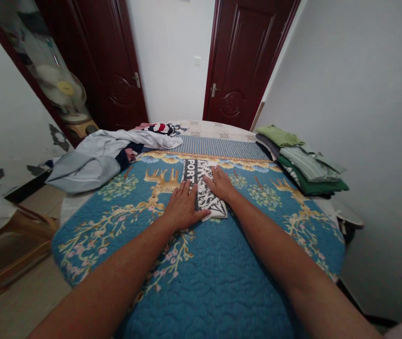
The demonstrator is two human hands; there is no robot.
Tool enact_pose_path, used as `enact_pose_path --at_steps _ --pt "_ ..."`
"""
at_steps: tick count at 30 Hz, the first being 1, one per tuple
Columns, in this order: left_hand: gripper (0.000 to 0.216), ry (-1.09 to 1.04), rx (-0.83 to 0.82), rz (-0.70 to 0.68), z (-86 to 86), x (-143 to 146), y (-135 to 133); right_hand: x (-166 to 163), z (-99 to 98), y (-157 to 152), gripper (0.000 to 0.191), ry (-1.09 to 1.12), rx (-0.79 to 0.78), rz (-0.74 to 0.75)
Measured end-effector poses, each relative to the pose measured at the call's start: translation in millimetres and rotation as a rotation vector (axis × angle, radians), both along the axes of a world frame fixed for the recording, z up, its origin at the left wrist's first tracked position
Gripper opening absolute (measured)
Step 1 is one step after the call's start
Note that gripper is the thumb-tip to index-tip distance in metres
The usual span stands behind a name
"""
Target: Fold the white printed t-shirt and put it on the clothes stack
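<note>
So the folded black & white cloth [203,188] lies mid-bed on the blue quilt [222,263]. Left hand [184,207] flat on its left edge, fingers spread. Right hand [220,183] flat on top, w/ fingers together.

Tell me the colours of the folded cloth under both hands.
Black and white print with letters on the folded cloth, seen in the head view.

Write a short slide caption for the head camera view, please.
Both hands, left hand and right hand, press flat on a folded black-and-white garment on a blue quilt.
</note>
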State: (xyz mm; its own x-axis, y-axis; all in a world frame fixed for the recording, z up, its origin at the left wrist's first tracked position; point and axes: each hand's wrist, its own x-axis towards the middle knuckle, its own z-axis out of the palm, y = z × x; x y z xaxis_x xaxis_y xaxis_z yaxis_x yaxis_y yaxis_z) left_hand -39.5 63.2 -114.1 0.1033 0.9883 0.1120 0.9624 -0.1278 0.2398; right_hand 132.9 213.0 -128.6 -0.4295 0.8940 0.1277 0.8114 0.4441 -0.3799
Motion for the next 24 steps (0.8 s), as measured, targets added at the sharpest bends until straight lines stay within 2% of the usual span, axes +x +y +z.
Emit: enact_pose_path --at_steps 6,11,15,17,20,24 --pt "0.113 -0.058 0.024 -0.045 -5.2 -6 -2 38 -6.9 -67 0.083 -0.014 0.067 0.058" --pt "0.114 -0.032 0.006 -0.016 -8.8 -12 -10 60 -6.1 -97 0.082 -0.025 0.092 0.070" --pt "0.121 -0.042 -0.084 -0.036 -0.7 -29 -14 65 -3.2 -95 0.080 0.036 0.113 0.129" --pt "0.117 -0.105 -0.109 -0.045 6.4 -40 -13 67 -1.9 -89 0.077 0.112 0.115 0.162" --pt "0.094 -0.305 -0.082 -0.067 17.8 -54 -11 68 0.0 -81 0.070 0.226 0.098 0.166" --pt "0.070 -0.542 -0.016 -0.044 28.7 -58 -8 65 4.6 -75 0.068 0.351 0.045 0.081"
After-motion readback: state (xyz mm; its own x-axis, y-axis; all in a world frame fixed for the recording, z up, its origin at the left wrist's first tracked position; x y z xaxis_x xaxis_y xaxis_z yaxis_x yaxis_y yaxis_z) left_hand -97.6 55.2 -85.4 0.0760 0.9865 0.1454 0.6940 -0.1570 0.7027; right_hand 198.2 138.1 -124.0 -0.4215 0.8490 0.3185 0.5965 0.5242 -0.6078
